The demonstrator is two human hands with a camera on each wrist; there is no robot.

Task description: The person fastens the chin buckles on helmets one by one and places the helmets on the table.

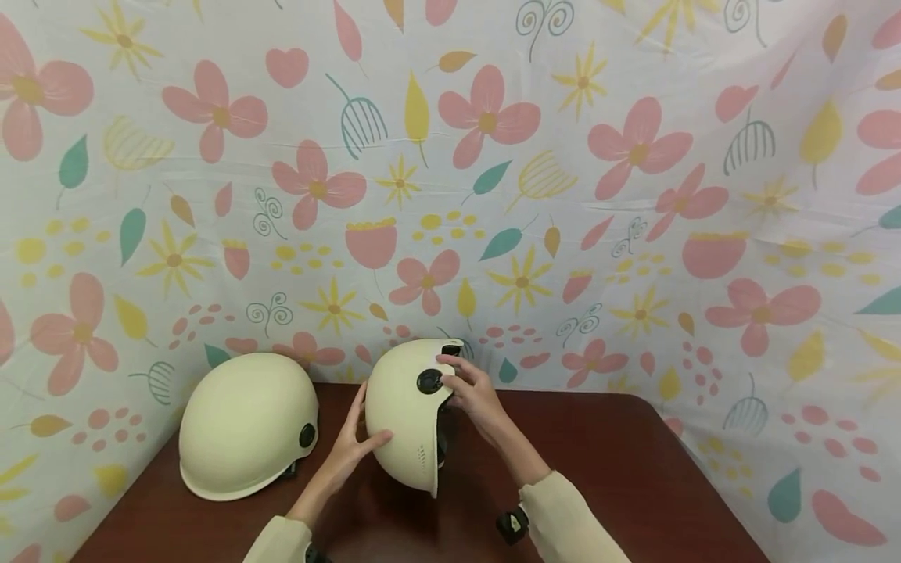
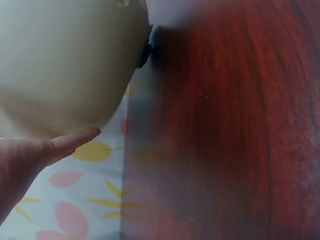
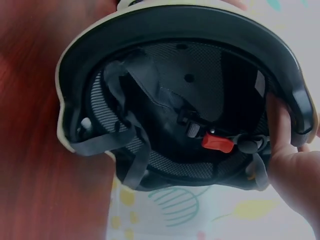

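A cream helmet [image 1: 404, 414] is tilted on its side above the table, its open underside turned to the right. My left hand [image 1: 348, 442] lies spread against its rounded shell, thumb and fingers extended. In the left wrist view, one straight digit of the left hand [image 2: 65, 145] touches the shell [image 2: 65, 60]. My right hand [image 1: 479, 395] grips the rim near a round black vent [image 1: 430, 381]. Seen from the right wrist, the right hand's thumb [image 3: 279, 122] reaches inside the rim. The black lining [image 3: 200, 75], dark straps [image 3: 107, 142] and a red buckle part [image 3: 218, 143] show there.
A second cream helmet [image 1: 246, 422] rests dome up on the left of the dark red-brown wooden table [image 1: 598, 469]. A floral cloth backdrop [image 1: 422, 195] hangs right behind the table.
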